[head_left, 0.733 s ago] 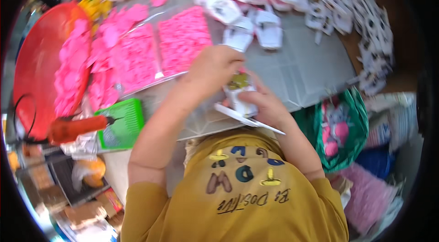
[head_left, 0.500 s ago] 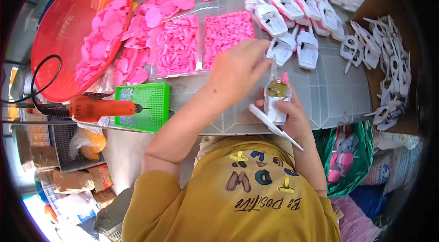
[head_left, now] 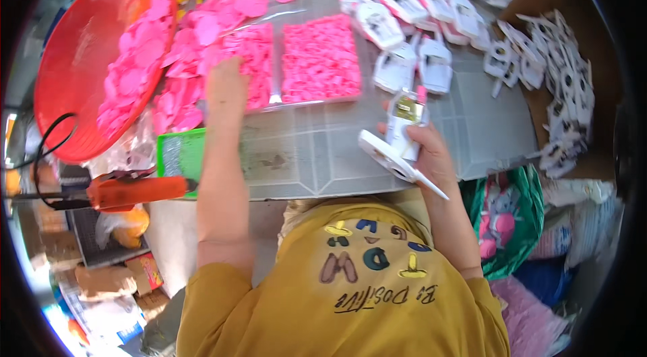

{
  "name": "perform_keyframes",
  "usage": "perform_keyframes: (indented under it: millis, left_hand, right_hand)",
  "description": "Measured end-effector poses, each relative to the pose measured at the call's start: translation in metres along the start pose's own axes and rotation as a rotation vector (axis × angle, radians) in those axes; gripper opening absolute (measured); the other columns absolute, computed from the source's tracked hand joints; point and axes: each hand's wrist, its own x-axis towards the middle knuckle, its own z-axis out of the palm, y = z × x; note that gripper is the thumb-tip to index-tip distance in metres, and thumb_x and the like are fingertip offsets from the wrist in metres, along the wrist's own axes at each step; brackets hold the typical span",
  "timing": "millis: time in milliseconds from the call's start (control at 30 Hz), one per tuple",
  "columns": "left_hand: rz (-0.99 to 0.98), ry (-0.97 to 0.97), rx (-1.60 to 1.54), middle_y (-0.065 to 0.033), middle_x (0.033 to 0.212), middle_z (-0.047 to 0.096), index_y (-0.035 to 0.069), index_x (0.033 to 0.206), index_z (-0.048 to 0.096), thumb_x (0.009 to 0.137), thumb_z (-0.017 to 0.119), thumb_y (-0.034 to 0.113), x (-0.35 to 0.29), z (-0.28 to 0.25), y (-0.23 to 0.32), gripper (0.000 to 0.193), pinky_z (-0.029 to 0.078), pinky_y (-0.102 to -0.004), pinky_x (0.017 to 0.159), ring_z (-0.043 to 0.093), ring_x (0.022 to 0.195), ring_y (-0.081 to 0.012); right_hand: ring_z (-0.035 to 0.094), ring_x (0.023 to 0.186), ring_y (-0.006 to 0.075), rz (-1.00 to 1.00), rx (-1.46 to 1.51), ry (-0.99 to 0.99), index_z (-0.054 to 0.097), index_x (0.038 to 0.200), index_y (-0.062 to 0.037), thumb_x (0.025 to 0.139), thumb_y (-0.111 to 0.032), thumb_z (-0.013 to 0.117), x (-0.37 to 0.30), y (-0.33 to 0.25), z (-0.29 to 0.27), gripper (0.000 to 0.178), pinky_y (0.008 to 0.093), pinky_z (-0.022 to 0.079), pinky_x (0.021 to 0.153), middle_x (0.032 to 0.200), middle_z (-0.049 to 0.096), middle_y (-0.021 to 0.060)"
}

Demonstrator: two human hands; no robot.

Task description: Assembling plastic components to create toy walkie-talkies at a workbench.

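Note:
My right hand (head_left: 435, 155) grips an opened white plastic toy housing (head_left: 399, 144), its small circuit board (head_left: 406, 109) uncovered and a pink piece at its upper end. Hanging beside it, next to my fingers, is a white shell half (head_left: 389, 157) with a long thin point. My left hand (head_left: 228, 80) reaches down into the small pink plastic parts (head_left: 256, 53) in the left part of a clear tray; its fingertips are blurred and hidden among them. More tiny pink pieces (head_left: 320, 60) fill the tray's right part.
Several white toy bodies (head_left: 397, 67) lie at the back right. Beyond them a cardboard box (head_left: 600, 40) holds white shells. A red basin (head_left: 67, 53) of flat pink pieces stands left, above an orange electric screwdriver (head_left: 138, 192) and a green basket (head_left: 180, 155) of screws.
My left hand has gone from above the toy housing leftward into the pink parts. The view has shifted slightly; my right hand still holds the housing, and the hanging shell half has turned.

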Motion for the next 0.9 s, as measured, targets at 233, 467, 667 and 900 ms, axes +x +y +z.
perform_keyframes:
  millis: [233,467,667,900]
  left_hand:
    - [-0.077,-0.071,0.111,-0.0198,0.106,0.069,0.003,0.108,0.072,0.088,0.065,0.014,-0.003,-0.032,0.014,0.023,0.053,-0.0445,0.087,0.067,0.096,-0.0369]
    - [-0.01,-0.145,-0.979,-0.0072,0.094,0.063,0.001,0.101,0.071,0.082,0.067,-0.006,-0.017,-0.059,0.099,0.02,0.05,-0.0281,0.076,0.063,0.087,-0.017]
    - [0.342,-0.418,-0.977,-0.0058,0.096,0.064,0.004,0.096,0.073,0.08,0.069,-0.007,-0.041,-0.062,0.178,0.02,0.051,-0.0289,0.078,0.063,0.09,-0.0164]
    - [-0.058,-0.456,-1.493,-0.0076,0.102,0.067,-0.002,0.12,0.061,0.083,0.067,-0.011,-0.047,-0.049,0.194,0.039,0.054,-0.0291,0.088,0.065,0.095,-0.0146]
  right_hand:
    - [0.063,0.119,0.0337,-0.009,-0.014,0.01,0.038,0.146,-0.0058,0.089,0.0,0.058,0.004,-0.003,0.003,0.061,0.0436,0.054,0.1,0.139,0.055,0.0173]
    - [0.062,0.122,0.0324,0.001,-0.03,0.016,0.039,0.146,-0.0051,0.089,-0.003,0.059,0.004,-0.007,0.001,0.061,0.0423,0.056,0.097,0.141,0.053,0.02]
    - [0.064,0.117,0.0286,-0.027,-0.077,-0.018,0.04,0.143,-0.0049,0.088,-0.004,0.061,0.003,-0.003,0.001,0.06,0.0407,0.056,0.097,0.139,0.055,0.0198]
    - [0.065,0.112,0.0245,-0.038,-0.106,0.014,0.04,0.142,-0.0047,0.087,-0.003,0.061,0.003,-0.004,0.006,0.06,0.0378,0.055,0.097,0.136,0.057,0.019]
